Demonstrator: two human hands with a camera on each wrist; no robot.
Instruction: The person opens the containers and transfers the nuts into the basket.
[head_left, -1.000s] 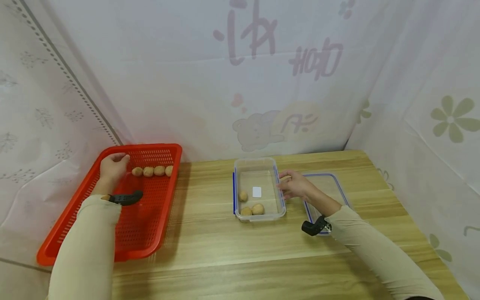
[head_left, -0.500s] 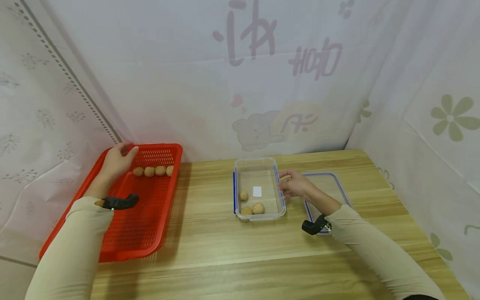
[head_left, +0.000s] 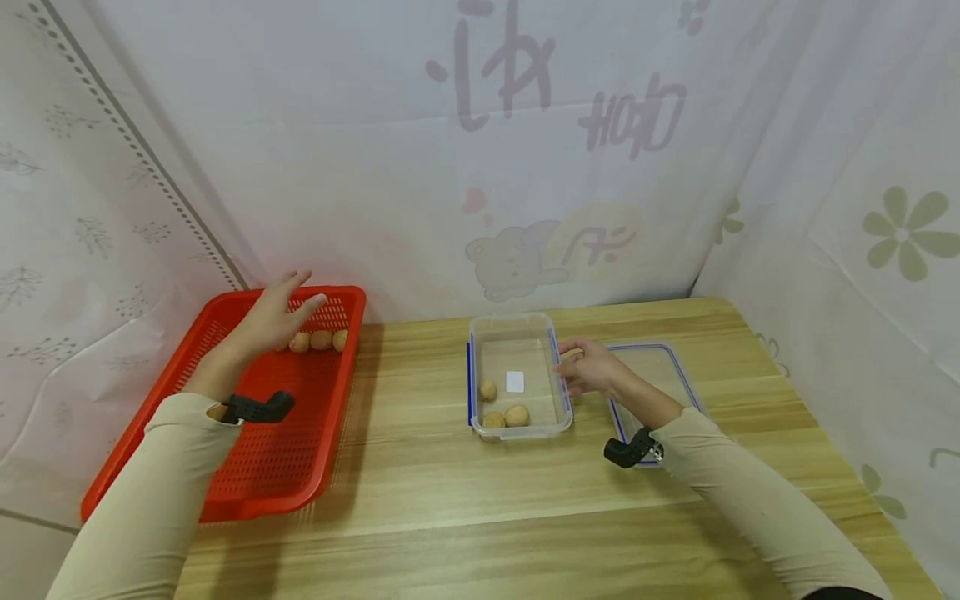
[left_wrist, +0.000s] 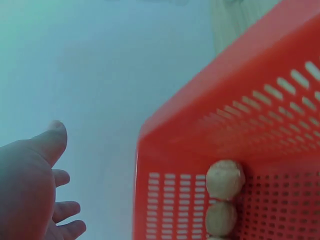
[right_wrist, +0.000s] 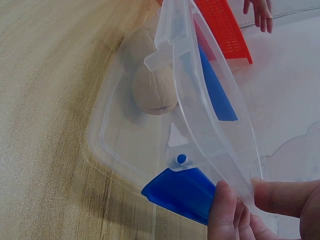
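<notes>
Over the far end of the red basket [head_left: 327,433], my left hand [head_left: 268,323] hovers with thumb and fingers spread, holding nothing. A row of several walnuts [head_left: 321,340] lies along the basket's back wall, partly hidden by this hand. In the left wrist view, the hand [left_wrist: 25,185] is apart from the basket wall and the walnuts [left_wrist: 225,180]. My right hand [head_left: 592,367] pinches the right rim of a clear plastic box [head_left: 525,432] between thumb and fingers [right_wrist: 223,212]. Walnuts [head_left: 517,416] sit in the box's near left part, beside a small white square [head_left: 515,382].
A clear lid with a blue seal [head_left: 652,375] lies on the wooden table [head_left: 420,483], right of the box and partly under the right forearm. Blue clips [right_wrist: 180,192] hang from the box's sides. Printed white curtains [head_left: 375,167] stand behind and beside the table.
My left hand has risen from inside the basket and moved right toward its far wall, fingers spreading apart. The right hand and the box stay in place.
</notes>
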